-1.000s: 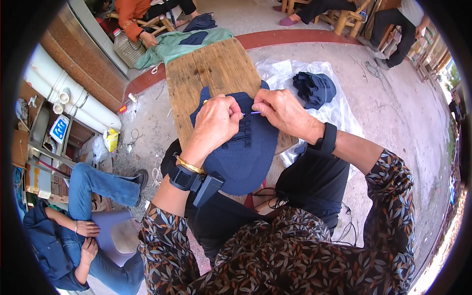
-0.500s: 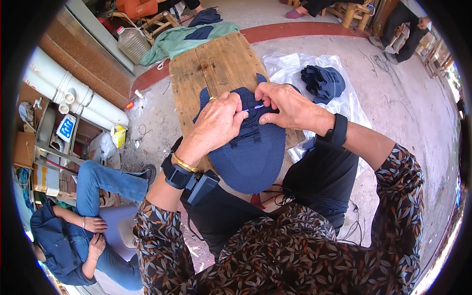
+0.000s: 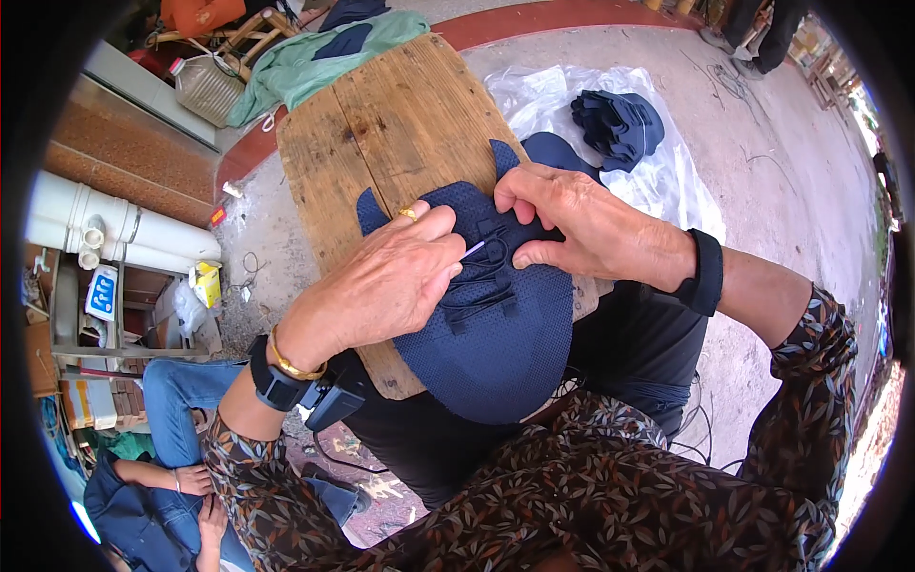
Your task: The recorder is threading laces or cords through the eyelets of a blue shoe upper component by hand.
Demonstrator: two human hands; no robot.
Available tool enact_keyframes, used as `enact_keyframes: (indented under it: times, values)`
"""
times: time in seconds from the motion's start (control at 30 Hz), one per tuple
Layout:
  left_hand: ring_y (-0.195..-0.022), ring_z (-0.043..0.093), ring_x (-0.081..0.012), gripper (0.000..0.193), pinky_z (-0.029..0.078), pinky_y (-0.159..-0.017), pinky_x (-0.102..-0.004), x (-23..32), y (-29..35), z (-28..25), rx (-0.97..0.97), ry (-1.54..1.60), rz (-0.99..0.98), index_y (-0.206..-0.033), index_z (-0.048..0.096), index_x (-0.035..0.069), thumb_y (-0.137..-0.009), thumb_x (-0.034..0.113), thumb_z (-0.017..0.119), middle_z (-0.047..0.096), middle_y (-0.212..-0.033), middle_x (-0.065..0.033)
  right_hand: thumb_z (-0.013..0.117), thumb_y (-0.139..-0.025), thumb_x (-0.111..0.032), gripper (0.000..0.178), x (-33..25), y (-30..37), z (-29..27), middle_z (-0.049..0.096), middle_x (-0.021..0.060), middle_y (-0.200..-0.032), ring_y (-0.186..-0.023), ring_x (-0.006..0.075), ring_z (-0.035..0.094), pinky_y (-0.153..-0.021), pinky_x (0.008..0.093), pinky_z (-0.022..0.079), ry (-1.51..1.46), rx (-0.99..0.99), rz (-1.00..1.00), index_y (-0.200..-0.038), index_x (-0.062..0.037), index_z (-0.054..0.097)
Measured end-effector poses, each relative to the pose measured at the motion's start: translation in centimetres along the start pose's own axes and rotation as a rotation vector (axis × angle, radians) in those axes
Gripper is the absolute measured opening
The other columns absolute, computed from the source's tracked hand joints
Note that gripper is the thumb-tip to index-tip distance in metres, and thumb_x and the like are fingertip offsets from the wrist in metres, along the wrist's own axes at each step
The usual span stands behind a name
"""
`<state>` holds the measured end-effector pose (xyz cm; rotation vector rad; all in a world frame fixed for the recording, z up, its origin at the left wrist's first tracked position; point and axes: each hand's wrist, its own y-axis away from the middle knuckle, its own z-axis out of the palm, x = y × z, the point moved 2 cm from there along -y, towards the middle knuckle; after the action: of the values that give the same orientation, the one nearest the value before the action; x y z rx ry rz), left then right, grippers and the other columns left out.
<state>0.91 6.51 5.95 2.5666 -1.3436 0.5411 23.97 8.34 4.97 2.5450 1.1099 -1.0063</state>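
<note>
A navy mesh shoe upper (image 3: pixel 491 357) lies flat across the near end of the wooden board (image 3: pixel 410 105), with two flaps pointing away from me. Dark lace (image 3: pixel 477 291) zigzags over its middle and makes a loop near the top. My left hand (image 3: pixel 396 272) pinches a thin pale lavender stick (image 3: pixel 474 250) between thumb and fingers, its end at the loop; whether it is a lace tip or a tool, I cannot tell. On the upper's right side, my right hand (image 3: pixel 572 224) grips the mesh with curled fingers, its thumb pressed near the loop.
A stack of navy pieces (image 3: pixel 620 129) rests on a clear plastic sheet (image 3: pixel 677 191) to the right. Green cloth (image 3: pixel 315 62) and a plastic jug (image 3: pixel 205 91) sit at the far left. Another person's hands (image 3: pixel 195 481) show lower left, near white pipes (image 3: pixel 124 224).
The view has shifted, and the upper appears lower. My left hand has drawn back from the right with the lavender stick. A lace loop now shows between the hands.
</note>
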Motion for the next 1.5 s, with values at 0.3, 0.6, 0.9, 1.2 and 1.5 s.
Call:
enact_keyframes:
  times: [0.3, 0.6, 0.9, 1.2, 1.5]
  values:
    - [-0.095, 0.056, -0.0324, 0.011, 0.046, -0.090, -0.0387, 0.0, 4.6, 0.1, 0.286, 0.192, -0.097, -0.091, 0.057, -0.005, -0.096, 0.004, 0.057, 0.057, -0.107, -0.0152, 0.086, -0.078, -0.007, 0.045, -0.4, 0.2, 0.1, 0.057, 0.0103, -0.094, -0.087, 0.0252, 0.063, -0.076, 0.0404, 0.054, 0.002, 0.025, 0.113, -0.112, -0.0035, 0.057]
    - [-0.080, 0.058, -0.0317, 0.011, 0.047, -0.079, -0.0408, 1.9, 5.1, 3.0, 0.716, 0.296, -0.393, -0.091, 0.065, -0.003, -0.094, 0.007, 0.068, 0.060, -0.082, -0.0136, 0.083, -0.080, -0.005, 0.033, -0.3, 0.6, 1.0, 0.060, 0.0104, -0.095, -0.083, 0.0235, 0.063, -0.074, 0.0369, 0.054, 0.072, 0.134, 0.006, -0.106, -0.0031, 0.062]
    - [-0.075, 0.055, -0.0315, 0.016, 0.044, -0.073, -0.0423, 5.1, 4.6, 4.2, 0.690, 0.018, -0.387, -0.080, 0.068, 0.001, -0.089, 0.012, 0.075, 0.059, -0.076, -0.0112, 0.078, -0.085, -0.003, 0.022, -0.2, 0.7, 1.3, 0.066, 0.0097, -0.084, -0.074, 0.0188, 0.065, -0.070, 0.0334, 0.054, -0.126, 0.225, 0.012, -0.104, -0.0001, 0.069]
    - [-0.084, 0.058, -0.0314, 0.012, 0.046, -0.077, -0.0415, 7.2, 1.6, 3.7, 0.592, -0.017, -0.251, -0.092, 0.070, 0.002, -0.092, 0.013, 0.072, 0.062, -0.090, -0.0112, 0.065, -0.104, -0.028, 0.026, 0.4, 3.5, 3.0, 0.071, -0.0011, -0.089, -0.074, 0.0034, 0.061, -0.063, 0.0201, 0.052, -0.698, 0.098, 0.097, -0.107, -0.0043, 0.076]
    - [-0.077, 0.059, -0.0205, 0.017, 0.049, -0.071, -0.0343, 2.9, 0.2, 3.4, 0.616, -0.058, -0.467, -0.090, 0.069, 0.002, -0.081, 0.009, 0.081, 0.064, -0.087, -0.0074, 0.047, -0.107, -0.011, 0.020, -0.3, 3.4, 0.7, 0.067, 0.0127, -0.077, -0.067, 0.0214, 0.069, -0.062, 0.0338, 0.056, -0.324, 0.173, 0.049, -0.097, 0.0016, 0.059]
